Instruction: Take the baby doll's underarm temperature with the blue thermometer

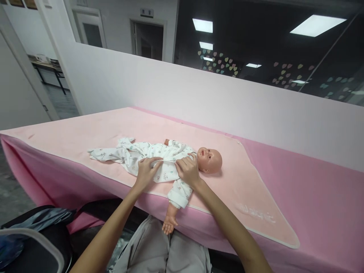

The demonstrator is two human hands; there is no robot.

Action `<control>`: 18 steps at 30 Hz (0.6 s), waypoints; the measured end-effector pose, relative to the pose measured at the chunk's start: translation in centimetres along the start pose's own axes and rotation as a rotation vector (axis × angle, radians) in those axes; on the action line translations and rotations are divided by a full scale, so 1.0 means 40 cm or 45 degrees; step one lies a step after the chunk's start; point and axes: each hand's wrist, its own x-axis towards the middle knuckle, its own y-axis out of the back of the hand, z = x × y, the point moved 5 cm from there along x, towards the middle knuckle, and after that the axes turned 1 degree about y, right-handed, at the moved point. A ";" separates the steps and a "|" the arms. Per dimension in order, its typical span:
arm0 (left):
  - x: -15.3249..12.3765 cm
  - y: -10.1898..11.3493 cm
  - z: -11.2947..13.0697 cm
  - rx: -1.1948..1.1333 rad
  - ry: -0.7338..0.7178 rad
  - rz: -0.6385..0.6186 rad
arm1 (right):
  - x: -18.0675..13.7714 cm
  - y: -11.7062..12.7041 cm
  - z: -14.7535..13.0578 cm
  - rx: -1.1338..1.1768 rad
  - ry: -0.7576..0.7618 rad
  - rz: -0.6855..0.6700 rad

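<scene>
A baby doll [209,159] lies on its back on a light pink mat [85,132], head to the right, dressed in a white patterned romper [133,151]. My left hand [146,171] pinches the romper's front over the belly. My right hand [187,170] pinches the fabric at the chest, just left of the doll's chin. Both hands are closed on the cloth, a short gap between them. One doll arm [173,212] hangs over the table's near edge.
The mat covers a darker pink table [318,197] against a white partition wall [227,102]. A dark chair with a grey cloth [42,223] stands at lower left. My lap in grey trousers [165,250] sits below the table edge.
</scene>
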 end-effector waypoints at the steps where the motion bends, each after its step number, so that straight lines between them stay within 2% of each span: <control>1: 0.004 -0.002 0.004 0.016 -0.006 0.000 | 0.000 0.006 -0.003 -0.016 0.017 -0.038; 5: 0.013 -0.003 0.009 0.149 -0.041 0.036 | 0.001 0.037 -0.008 -0.049 -0.055 -0.171; 9: 0.017 0.021 -0.018 0.214 -0.112 0.034 | -0.043 0.098 0.016 -0.038 -0.393 -0.274; 12: 0.031 0.054 -0.044 0.075 -0.178 -0.070 | -0.115 0.131 0.033 -0.089 -0.586 -0.502; 14: 0.050 0.076 -0.051 -0.055 -0.154 -0.147 | -0.164 0.135 0.035 -0.146 -0.617 -0.710; 16: 0.079 0.093 -0.035 -0.197 -0.096 -0.127 | -0.198 0.128 0.032 -0.197 -0.606 -0.869; 18: 0.113 0.089 0.009 -0.289 -0.104 -0.054 | -0.215 0.115 0.028 -0.234 -0.613 -0.937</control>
